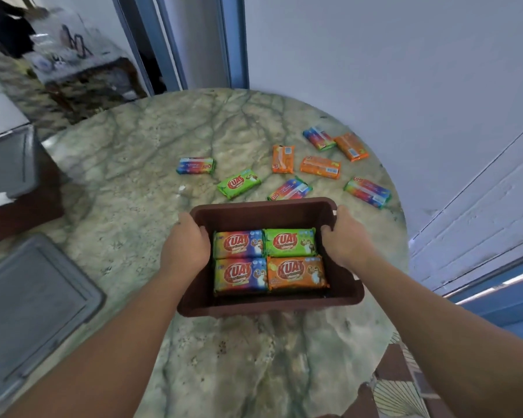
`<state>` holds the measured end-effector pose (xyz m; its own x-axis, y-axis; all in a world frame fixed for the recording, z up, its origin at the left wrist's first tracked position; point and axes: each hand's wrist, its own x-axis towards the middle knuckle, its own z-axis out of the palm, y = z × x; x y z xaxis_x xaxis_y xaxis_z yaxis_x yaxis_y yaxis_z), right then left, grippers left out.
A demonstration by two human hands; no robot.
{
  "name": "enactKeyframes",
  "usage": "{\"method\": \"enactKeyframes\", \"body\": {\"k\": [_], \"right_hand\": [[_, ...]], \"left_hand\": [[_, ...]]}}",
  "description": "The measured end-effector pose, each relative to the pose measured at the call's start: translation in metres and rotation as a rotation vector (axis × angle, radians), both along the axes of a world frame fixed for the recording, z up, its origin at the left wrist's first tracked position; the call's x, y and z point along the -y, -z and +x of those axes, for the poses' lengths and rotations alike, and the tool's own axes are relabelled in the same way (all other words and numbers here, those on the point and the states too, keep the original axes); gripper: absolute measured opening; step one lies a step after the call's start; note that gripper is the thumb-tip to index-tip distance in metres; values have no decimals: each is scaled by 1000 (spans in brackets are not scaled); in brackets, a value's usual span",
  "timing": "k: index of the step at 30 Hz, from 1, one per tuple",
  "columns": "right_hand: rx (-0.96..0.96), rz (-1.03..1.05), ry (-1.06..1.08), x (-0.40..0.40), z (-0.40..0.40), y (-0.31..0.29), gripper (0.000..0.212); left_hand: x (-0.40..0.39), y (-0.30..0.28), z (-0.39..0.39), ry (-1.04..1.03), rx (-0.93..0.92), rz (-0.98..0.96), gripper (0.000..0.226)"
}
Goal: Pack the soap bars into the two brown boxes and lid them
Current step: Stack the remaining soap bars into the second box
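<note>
Hands (266, 247) grip brown box (269, 306) sides, four soap bars (269, 259) inside.

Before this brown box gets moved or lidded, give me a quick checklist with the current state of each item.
1. Left hand grips the brown box: ok.
2. Right hand grips the other end: ok.
3. Four soap bars lie flat inside: ok.
4. All soap packed: not ok, eight loose bars on the table.
5. Grey lid within reach at left: ok.
6. Second brown box: cannot tell.
</note>
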<state>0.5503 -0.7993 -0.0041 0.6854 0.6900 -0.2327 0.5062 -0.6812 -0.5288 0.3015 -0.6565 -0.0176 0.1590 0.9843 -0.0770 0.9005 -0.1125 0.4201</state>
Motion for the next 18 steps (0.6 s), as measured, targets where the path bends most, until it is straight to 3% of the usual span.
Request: {"method": "enactKeyframes", "body": {"k": [5, 7, 9, 13, 16, 18], "right_hand": [[20, -40, 2, -1, -3, -1, 38], [131, -12, 2, -1, -7, -3, 58], [265, 103, 16, -4, -11, -10, 64], [285, 283, -147, -37, -8, -30, 45], [219, 254, -348, -72, 5, -39, 28], [175, 170, -446, -97, 14, -41, 27]], "left_hand": [[10, -1, 3, 132, -193, 274, 67], [16, -4, 3, 243, -147, 454, 63], [17, -10, 3, 365, -73, 564, 45], [-5, -32, 22, 521, 68, 469, 22], [-34, -44, 47, 503, 174, 341, 18], [-58, -47, 64, 477, 134, 257, 17]]}}
